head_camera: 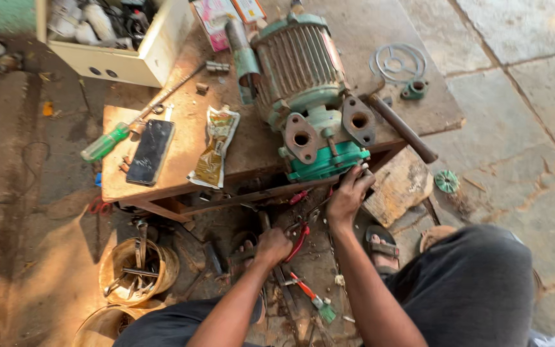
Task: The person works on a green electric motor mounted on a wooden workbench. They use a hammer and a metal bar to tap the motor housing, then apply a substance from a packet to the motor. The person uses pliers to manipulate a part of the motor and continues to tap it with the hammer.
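Head view: we see both hands.
Right hand [349,191]: grip closed on green ribbed metal pump [309,96], which extends up-left from it.
Left hand [271,247]: grip fisted on a tool we cannot identify, below wooden desk [181,128].

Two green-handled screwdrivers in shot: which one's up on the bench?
The long green-handled screwdriver at the bench's left edge, beside the phone. The other, a small screwdriver with a red shaft section, lies on the ground near the left hand.

The cream metal box [137,56] of blurred clutter is running off the top edge. The left hand [272,246] is hiding whatever it is gripping among the floor tools.
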